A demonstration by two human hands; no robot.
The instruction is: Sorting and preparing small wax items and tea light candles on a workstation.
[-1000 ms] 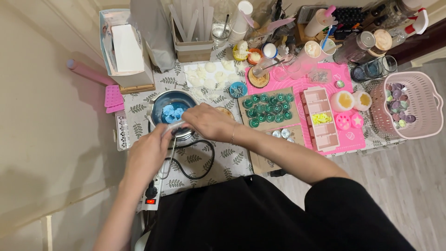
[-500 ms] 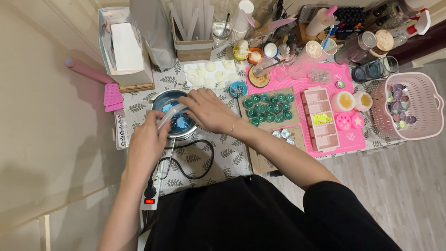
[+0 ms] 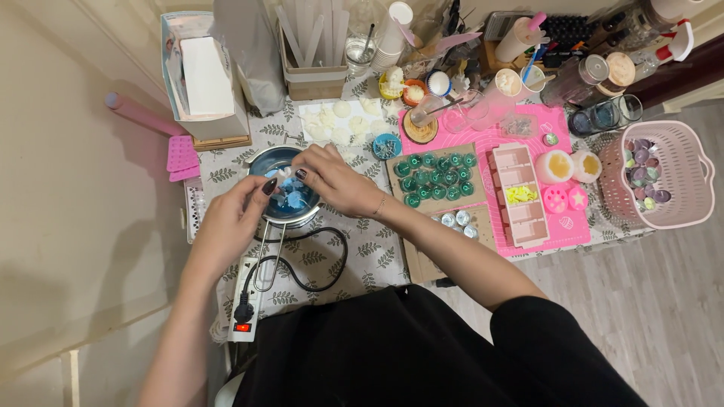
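Both hands meet over the metal melting pot (image 3: 265, 160), which sits at the worktop's (image 3: 317, 264) left end with blue wax pieces (image 3: 292, 197) lying inside it. The left hand (image 3: 230, 222) and the right hand (image 3: 332, 181) pinch a small clear piece (image 3: 283, 173) between their fingertips above the pot's mouth; both grips are closed on it, though what it is cannot be told. The step in hand looks like feeding or working wax over the pot. The next move probably calls for a steady, short drop straight down, with the fingers kept off the metal rim in case the pot is hot.

Room is tight. At 6 o'clock from the pot its long wire handle (image 3: 265, 256) and a black cable (image 3: 320, 264) loop toward the power strip (image 3: 245, 305), which lies at the worktop's near-left corner. At 3 o'clock, just beside the right wrist, a board of green round moulds (image 3: 437, 177) stands close. At 12 o'clock white wax shapes (image 3: 335, 124) lie on a sheet. At 9 o'clock the worktop edge is near, with a pink textured mat (image 3: 182, 157) hanging over it. The freest path for the hands is back toward 5 o'clock, over the leaf-patterned cloth.
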